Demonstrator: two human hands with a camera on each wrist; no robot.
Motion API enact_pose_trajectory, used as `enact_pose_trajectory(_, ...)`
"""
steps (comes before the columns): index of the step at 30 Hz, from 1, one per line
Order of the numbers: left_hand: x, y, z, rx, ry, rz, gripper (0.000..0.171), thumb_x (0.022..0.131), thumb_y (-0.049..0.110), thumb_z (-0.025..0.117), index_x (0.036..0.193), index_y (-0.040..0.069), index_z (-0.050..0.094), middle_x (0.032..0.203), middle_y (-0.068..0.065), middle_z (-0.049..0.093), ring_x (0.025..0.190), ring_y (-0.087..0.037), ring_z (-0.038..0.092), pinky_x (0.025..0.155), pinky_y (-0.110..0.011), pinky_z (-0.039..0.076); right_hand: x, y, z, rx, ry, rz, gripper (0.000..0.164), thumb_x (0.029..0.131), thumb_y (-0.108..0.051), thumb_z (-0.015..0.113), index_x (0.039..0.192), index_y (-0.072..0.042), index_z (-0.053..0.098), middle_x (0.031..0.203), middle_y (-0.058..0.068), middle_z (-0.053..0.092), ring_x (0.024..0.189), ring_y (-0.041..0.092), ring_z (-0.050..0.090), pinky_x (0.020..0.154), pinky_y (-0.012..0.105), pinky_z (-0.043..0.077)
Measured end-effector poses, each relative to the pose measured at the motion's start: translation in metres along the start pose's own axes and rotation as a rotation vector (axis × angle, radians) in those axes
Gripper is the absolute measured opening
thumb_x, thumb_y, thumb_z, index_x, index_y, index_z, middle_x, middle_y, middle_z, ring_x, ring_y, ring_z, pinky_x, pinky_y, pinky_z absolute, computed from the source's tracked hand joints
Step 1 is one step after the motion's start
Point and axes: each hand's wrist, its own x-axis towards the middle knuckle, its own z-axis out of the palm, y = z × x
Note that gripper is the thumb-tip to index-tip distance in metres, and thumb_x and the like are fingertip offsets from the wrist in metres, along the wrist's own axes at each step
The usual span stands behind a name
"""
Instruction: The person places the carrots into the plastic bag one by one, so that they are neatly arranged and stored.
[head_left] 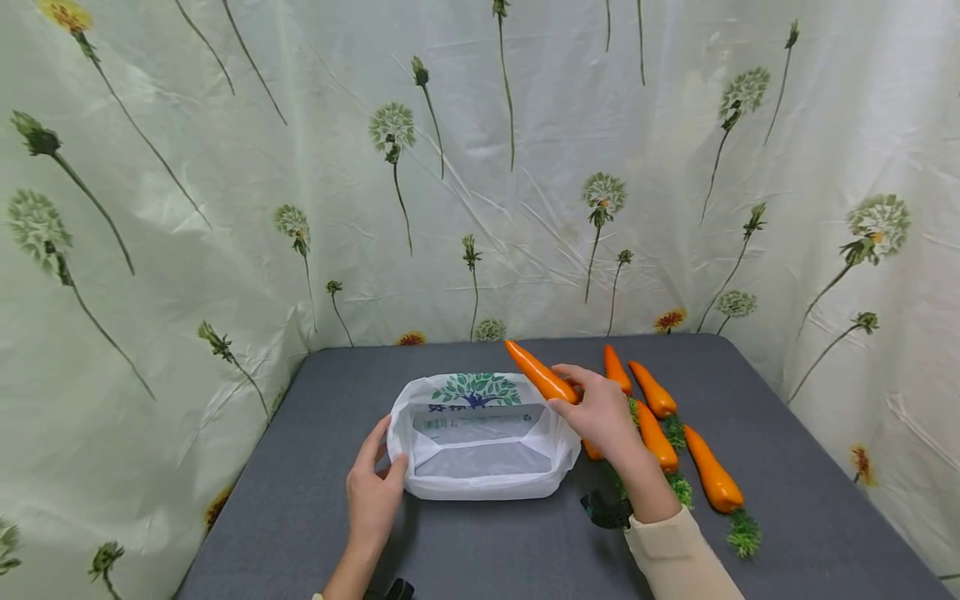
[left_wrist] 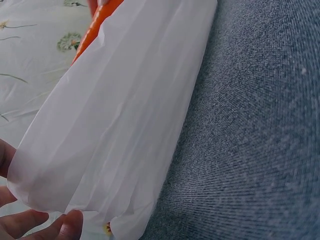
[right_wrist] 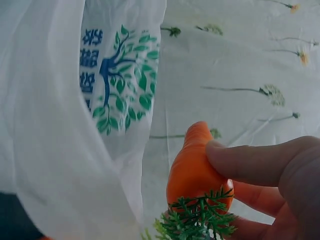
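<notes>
A white plastic bag point(head_left: 487, 488) stands with its mouth spread open, a green tree print on its far inner side. My left hand point(head_left: 372, 492) holds the bag's left rim, the thumb at the near corner. In the left wrist view its fingertips point(left_wrist: 71, 223) lie at the edge of the bag. Over the bag's right rim, my right hand point(head_left: 600, 412) pinches an orange carrot point(head_left: 536, 371) near its thick end, the tip pointing up and left. Green leaves point(right_wrist: 200, 215) hang from this carrot in the right wrist view. No carrot shows inside the bag.
Several more carrots with green tops lie right of the bag, among them one at the outer right point(head_left: 712, 471) and one farther back point(head_left: 654, 390). Everything rests on a dark grey table point(head_left: 337, 375). A flower-printed curtain point(head_left: 337, 167) hangs behind it.
</notes>
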Motion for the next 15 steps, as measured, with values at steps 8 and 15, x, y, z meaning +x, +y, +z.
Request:
enact_pose_trajectory(8,0.000,0.000,0.000,0.002,0.006,0.006,0.061,0.090,0.000,0.067,0.146,0.020,0.054,0.144,-0.002,0.055,0.121,-0.027,0.060,0.084,-0.049,0.056,-0.001,-0.024,0.015,0.137,-0.057,-0.028,0.051,0.083,-0.017,0.083,0.132,-0.018,0.067,0.111,0.004,0.070,0.084,0.019,0.067,0.062,0.032,0.054)
enact_pose_trajectory(15,0.000,0.000,0.001,-0.002,0.005,0.015,0.061,0.090,0.000,0.067,0.146,0.020,0.054,0.144,-0.001,0.055,0.121,-0.027,0.060,0.084,-0.048,0.056,0.000,-0.031,0.030,0.241,-0.105,-0.054,0.047,0.085,-0.018,0.082,0.129,-0.028,0.068,0.113,-0.004,0.068,0.088,0.019,0.066,0.064,0.034,0.054)
